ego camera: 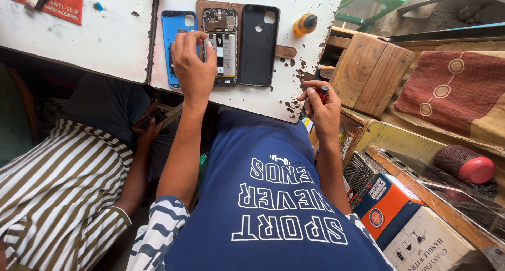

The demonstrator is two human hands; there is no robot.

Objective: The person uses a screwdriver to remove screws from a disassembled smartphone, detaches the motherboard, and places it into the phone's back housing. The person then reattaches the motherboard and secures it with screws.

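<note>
An opened phone (225, 44) with its insides showing lies on a brown mat (284, 51) on the white worn table (105, 44). My left hand (193, 63) reaches over it, and its fingertips pinch the phone's left edge. A blue phone case (171, 31) lies just left of the phone, partly under my hand. A black back cover (258, 42) lies to the right. My right hand (322, 109) hovers at the table's near right corner and grips a small red-tipped tool (324, 90).
A small orange bottle (305, 23) stands right of the black cover. A wooden stool (368, 71), a red cloth (452, 92), a red speaker (465, 164) and cardboard boxes (400, 213) fill the right. Another person in a striped shirt (58, 187) sits left, holding a phone (152, 117).
</note>
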